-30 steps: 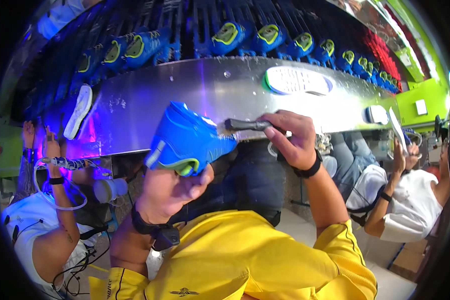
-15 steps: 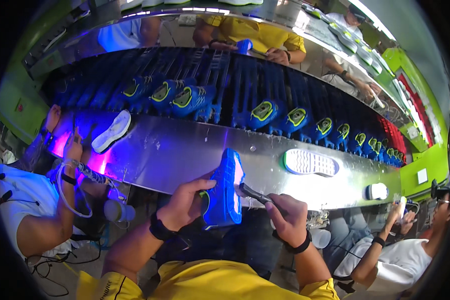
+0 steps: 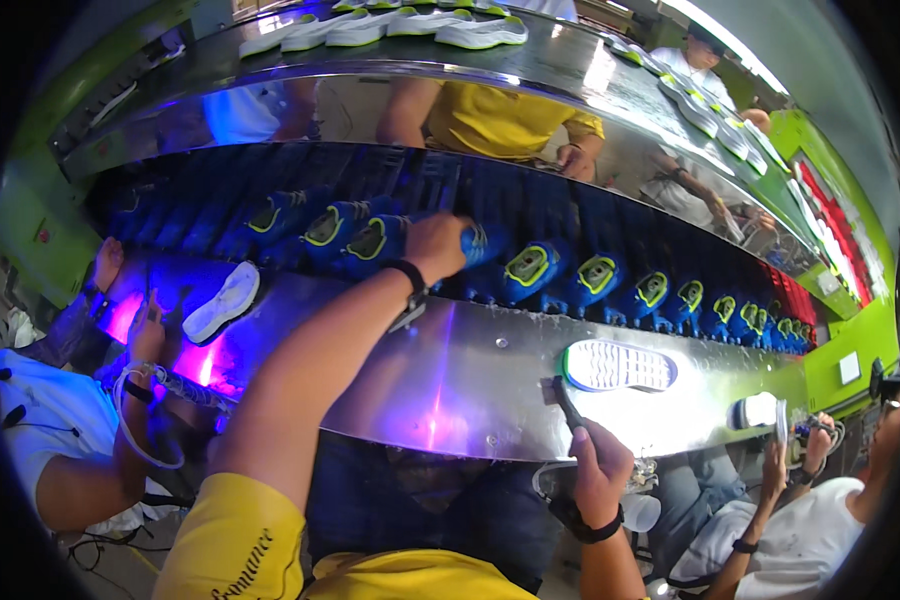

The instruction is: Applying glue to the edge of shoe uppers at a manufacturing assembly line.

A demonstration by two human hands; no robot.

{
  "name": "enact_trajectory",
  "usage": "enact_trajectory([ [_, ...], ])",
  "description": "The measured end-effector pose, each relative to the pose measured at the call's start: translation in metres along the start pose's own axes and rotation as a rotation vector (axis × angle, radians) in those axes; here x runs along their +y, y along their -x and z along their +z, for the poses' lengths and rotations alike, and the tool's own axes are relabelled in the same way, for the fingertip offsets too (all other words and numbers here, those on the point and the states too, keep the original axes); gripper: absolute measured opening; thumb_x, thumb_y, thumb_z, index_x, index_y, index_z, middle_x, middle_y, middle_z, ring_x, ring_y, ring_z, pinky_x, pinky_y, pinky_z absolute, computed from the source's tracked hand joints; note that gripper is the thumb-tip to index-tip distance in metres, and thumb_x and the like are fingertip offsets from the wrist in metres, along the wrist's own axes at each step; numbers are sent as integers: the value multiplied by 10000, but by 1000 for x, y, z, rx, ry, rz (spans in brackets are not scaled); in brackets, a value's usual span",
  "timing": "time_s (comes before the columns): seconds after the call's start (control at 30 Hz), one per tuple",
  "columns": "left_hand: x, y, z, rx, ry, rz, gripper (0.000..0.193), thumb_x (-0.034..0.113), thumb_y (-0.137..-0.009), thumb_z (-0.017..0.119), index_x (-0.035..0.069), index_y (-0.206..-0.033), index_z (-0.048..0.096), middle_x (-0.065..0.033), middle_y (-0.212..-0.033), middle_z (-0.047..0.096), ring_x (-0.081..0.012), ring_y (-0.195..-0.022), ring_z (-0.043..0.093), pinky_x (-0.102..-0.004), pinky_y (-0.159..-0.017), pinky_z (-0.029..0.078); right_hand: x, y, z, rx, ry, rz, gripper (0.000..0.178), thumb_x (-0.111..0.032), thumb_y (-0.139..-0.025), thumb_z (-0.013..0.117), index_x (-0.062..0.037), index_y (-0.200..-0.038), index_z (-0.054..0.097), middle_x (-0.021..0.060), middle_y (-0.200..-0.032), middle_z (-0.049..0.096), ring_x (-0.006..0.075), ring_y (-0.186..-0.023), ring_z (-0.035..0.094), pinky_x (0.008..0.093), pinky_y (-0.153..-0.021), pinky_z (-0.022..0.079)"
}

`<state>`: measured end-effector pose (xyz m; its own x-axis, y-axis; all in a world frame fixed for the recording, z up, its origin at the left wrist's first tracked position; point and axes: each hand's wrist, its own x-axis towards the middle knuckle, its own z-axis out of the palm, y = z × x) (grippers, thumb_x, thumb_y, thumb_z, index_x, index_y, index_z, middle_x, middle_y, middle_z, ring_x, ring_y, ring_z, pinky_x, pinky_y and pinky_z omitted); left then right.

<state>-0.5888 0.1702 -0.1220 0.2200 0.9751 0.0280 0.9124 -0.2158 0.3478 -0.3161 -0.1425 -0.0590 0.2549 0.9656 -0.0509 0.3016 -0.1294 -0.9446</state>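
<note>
My left hand [image 3: 436,246] reaches out to the dark rack, its fingers closed round a blue shoe upper [image 3: 480,247] among the rack's bars. The hand and wrist hide part of that upper. In my right hand [image 3: 602,468] is a dark-handled brush [image 3: 568,404], gripped by its handle above the metal bench's near edge. Its bristle end is close to the heel of a white shoe sole [image 3: 620,367], which lies tread up on the bench [image 3: 410,375].
Several blue uppers with yellow-green collars [image 3: 532,266] line the rack [image 3: 440,180]. Another white sole [image 3: 222,303] lies to the left under purple light. More soles [image 3: 480,32] rest on the upper shelf. Co-workers sit on both sides, a hand [image 3: 148,325] at left.
My left hand has carried the blue upper from in front of me forward to the rack. My right hand with the brush has moved slightly right and down. The view has tilted up.
</note>
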Motion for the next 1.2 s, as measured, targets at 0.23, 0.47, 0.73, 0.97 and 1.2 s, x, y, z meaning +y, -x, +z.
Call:
enact_trajectory([
  [0.23,-8,-5,-15,184,-17,79,498,142,-795,732,55,-1286,711,-204,-1265,703,-393,-1182,672,-477,-1042,532,14,2,0,59,-70,56,236,-117,-1008,700,106,-1075,734,70,-776,670,133,-709,595,293,-662,467],
  [0.47,-160,2,-74,149,-278,-217,563,222,-725,835,68,-1253,714,-195,-1176,741,-382,-1125,700,-470,-985,557,9,4,15,33,-118,58,250,-129,-1019,685,113,-1061,730,58,-754,656,128,-700,582,293,-652,455],
  [0.73,-163,40,-93,354,-7,-518,757,389,-619,962,36,-1237,705,-217,-1180,760,-364,-1110,736,-436,-971,578,-9,11,20,-14,-118,46,254,-133,-1010,711,116,-1060,733,63,-771,682,125,-710,591,285,-663,463],
  [0.97,-130,138,-129,97,1707,-450,392,146,-913,811,52,-1270,678,-62,-1117,755,-228,-1027,740,-381,-897,599,-21,21,21,-63,-96,68,274,-150,-1013,713,115,-1080,730,72,-783,689,122,-722,599,281,-673,472],
  [1.2,-45,228,-121,281,1095,-219,618,173,-820,909,14,-1340,614,-101,-1236,711,-221,-1154,691,-383,-1016,550,-38,29,44,-146,-15,57,293,-157,-1002,725,107,-1129,722,110,-832,714,144,-765,624,315,-716,516],
])
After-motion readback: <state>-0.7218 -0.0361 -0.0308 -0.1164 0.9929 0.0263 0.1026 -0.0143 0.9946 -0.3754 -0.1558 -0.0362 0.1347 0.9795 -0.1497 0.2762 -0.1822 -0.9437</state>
